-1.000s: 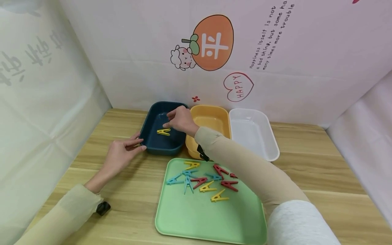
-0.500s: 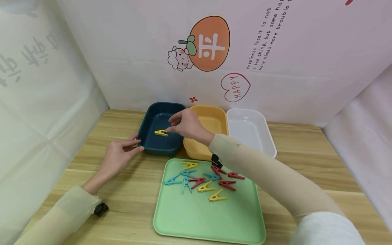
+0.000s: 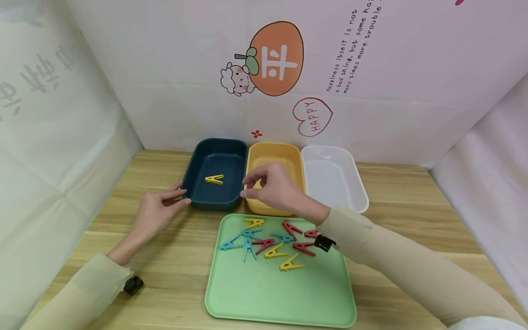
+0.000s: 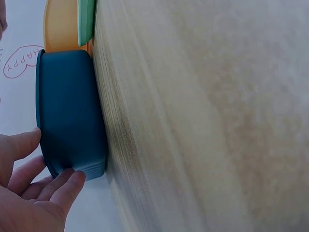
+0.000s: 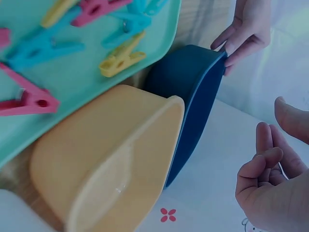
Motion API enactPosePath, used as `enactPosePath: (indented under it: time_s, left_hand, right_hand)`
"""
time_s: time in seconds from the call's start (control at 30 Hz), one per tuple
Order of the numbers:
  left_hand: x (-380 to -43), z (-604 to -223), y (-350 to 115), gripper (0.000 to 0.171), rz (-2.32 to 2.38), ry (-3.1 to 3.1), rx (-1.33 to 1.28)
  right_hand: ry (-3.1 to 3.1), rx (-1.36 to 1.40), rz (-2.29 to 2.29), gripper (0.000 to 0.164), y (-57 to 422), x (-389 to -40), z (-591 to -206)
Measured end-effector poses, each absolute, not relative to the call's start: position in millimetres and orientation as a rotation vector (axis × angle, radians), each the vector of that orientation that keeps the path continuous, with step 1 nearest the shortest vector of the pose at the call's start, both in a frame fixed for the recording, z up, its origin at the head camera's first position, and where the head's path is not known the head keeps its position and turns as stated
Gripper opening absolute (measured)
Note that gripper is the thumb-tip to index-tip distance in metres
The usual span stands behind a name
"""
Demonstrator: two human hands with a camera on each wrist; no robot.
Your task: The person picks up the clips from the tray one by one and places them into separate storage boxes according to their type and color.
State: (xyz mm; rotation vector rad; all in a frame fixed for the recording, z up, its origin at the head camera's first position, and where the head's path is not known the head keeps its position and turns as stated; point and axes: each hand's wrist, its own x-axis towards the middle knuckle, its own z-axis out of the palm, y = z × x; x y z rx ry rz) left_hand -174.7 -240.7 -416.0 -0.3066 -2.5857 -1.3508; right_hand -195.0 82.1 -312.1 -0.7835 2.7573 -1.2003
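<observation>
Head view: the right grip [image 3: 270, 185] hovers over the orange-yellow bin [image 3: 274, 151], thumb and fingers parted, holding nothing. Left of it, the yellow peg [image 3: 209, 179] lies in the navy bin [image 3: 212, 206], whose rim the left grip [image 3: 158, 211] pinches. Nearer the person than the right grip, more pegs [image 3: 285, 266] on the green tray [image 3: 280, 295]! Light, stiff, springy plastic, I'd judge; pinch across the spring end.

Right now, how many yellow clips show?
4: one clip in the blue bin; on the tray, one at its far edge, one nearer, one nearest. The right hand may hide more.
</observation>
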Motion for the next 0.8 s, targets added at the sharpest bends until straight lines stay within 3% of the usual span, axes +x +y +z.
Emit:
enactPosePath:
  time_s: [0.8]
  left_hand:
    - [-171.1, -413.0, -238.8, 0.039, -1.386, -2.605, -0.279]
  right_hand:
    - [2.864, -0.582, -1.260, 0.013, 186.3, -116.7, -333.0]
